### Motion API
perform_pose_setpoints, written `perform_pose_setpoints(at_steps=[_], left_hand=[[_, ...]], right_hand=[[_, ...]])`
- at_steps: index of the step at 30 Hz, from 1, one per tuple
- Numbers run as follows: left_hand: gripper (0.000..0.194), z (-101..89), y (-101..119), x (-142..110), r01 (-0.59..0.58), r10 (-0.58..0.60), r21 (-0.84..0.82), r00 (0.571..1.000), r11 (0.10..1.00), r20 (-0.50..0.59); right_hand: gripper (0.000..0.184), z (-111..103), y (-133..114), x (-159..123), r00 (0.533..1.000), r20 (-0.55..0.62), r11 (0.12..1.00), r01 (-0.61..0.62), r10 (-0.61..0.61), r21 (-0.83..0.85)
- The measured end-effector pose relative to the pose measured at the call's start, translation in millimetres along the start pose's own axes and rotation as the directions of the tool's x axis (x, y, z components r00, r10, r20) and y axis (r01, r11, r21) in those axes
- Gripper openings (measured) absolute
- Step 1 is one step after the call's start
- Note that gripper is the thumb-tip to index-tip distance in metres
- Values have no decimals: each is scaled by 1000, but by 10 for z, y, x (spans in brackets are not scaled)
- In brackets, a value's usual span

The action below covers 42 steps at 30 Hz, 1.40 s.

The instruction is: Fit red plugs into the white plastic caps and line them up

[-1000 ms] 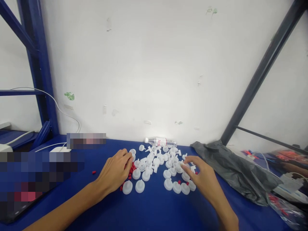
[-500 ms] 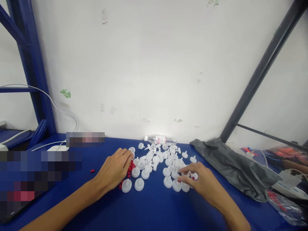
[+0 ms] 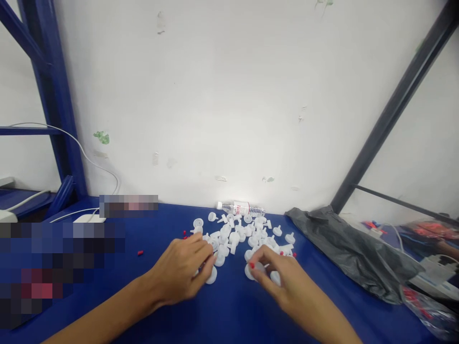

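Observation:
Many white plastic discs with short stems (image 3: 234,237) lie heaped on the blue table (image 3: 229,310). My left hand (image 3: 182,267) is over the heap's left side, fingers curled down and closed; what they hold, if anything, is hidden. One white disc (image 3: 212,275) shows just beside its fingertips. At the heap's near right, my right hand (image 3: 283,274) pinches a small red cap (image 3: 252,265) between thumb and forefinger, above white discs. A few red caps (image 3: 185,234) peek out behind my left hand, and others (image 3: 281,253) lie behind my right.
A clear bottle (image 3: 240,208) lies on its side against the wall. To the right spreads a grey plastic bag (image 3: 344,253), with a clear bag of red pieces (image 3: 423,308) nearer. One loose red piece (image 3: 140,252) sits left; a white cable (image 3: 86,155) runs behind it.
My left hand has moved right and nearer, from the red caps onto the white discs. My right hand has shifted left, with the red cap at its fingertips.

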<state>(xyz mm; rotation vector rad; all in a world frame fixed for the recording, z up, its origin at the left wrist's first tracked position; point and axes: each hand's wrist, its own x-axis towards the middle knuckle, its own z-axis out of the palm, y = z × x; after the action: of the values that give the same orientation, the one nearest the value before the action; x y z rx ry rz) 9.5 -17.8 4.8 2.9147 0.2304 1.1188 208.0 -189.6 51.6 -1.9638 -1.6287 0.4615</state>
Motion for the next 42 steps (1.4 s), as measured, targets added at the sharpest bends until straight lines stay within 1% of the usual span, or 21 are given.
perform_pose_setpoints(at_steps=[2,3,5,6,8,9,11,13,16,18,20,23,25,27,29,31,33,35,37,40,42], left_hand=[[8,-9,109,-7,-65,66,-41,998,997,24],[7,-11,157,-9,-96,99,-55,994,994,46],[14,-12,229,-8,-162,167,-68,982,985,90],[13,-12,252,-5,-198,205,-68,973,978,106],[8,-11,273,3,-257,262,-55,958,965,118],[12,-12,274,8,-278,281,-42,953,960,113],[21,-17,267,16,-291,291,-12,952,957,99],[25,-24,254,19,-289,287,11,954,957,88],[24,-33,230,17,-313,312,-1,946,950,89],[22,-38,212,20,-313,315,-36,946,949,81],[20,-42,198,29,-269,277,-101,957,958,80],[22,-40,191,44,-167,196,-224,974,960,111],[24,-32,190,45,-98,140,-263,980,960,144],[26,-20,178,37,-44,94,-267,980,963,176],[28,-10,148,24,-21,72,-256,979,966,191],[28,-4,99,8,-35,78,-229,981,973,179],[28,-3,47,-6,-48,77,-185,985,982,153],[30,-7,15,-15,-33,52,-157,992,987,119],[33,-12,21,-12,14,3,-174,995,985,97],[39,-14,105,25,133,-103,-284,988,950,118],[42,-6,182,63,231,-185,-384,971,894,153]], right_hand=[[14,94,-107,37,998,37,998,49,-51,44],[18,135,-152,54,995,63,993,74,-79,91],[25,194,-219,77,985,114,973,106,-131,202],[27,211,-239,83,979,134,960,114,-152,256],[29,219,-252,87,970,163,932,118,-183,343],[29,214,-249,86,965,174,920,117,-194,374],[29,191,-232,83,958,196,899,107,-207,425],[27,165,-219,81,959,205,881,82,-197,466],[27,147,-237,77,956,229,842,33,-184,538],[26,150,-269,77,952,234,811,23,-196,585],[25,158,-299,83,962,199,803,33,-187,596],[24,171,-307,105,980,128,835,56,-150,547],[24,180,-290,127,983,117,847,61,-144,528],[24,192,-273,149,982,127,848,52,-139,527],[23,206,-271,163,984,124,851,43,-127,524],[22,226,-287,169,986,107,858,54,-126,510],[25,254,-309,169,985,103,872,75,-142,484],[32,285,-323,168,986,86,896,89,-140,435],[34,310,-326,166,992,41,927,94,-117,363],[26,328,-328,151,995,-38,968,101,-95,231],[22,345,-331,144,992,-71,982,111,-101,152]])
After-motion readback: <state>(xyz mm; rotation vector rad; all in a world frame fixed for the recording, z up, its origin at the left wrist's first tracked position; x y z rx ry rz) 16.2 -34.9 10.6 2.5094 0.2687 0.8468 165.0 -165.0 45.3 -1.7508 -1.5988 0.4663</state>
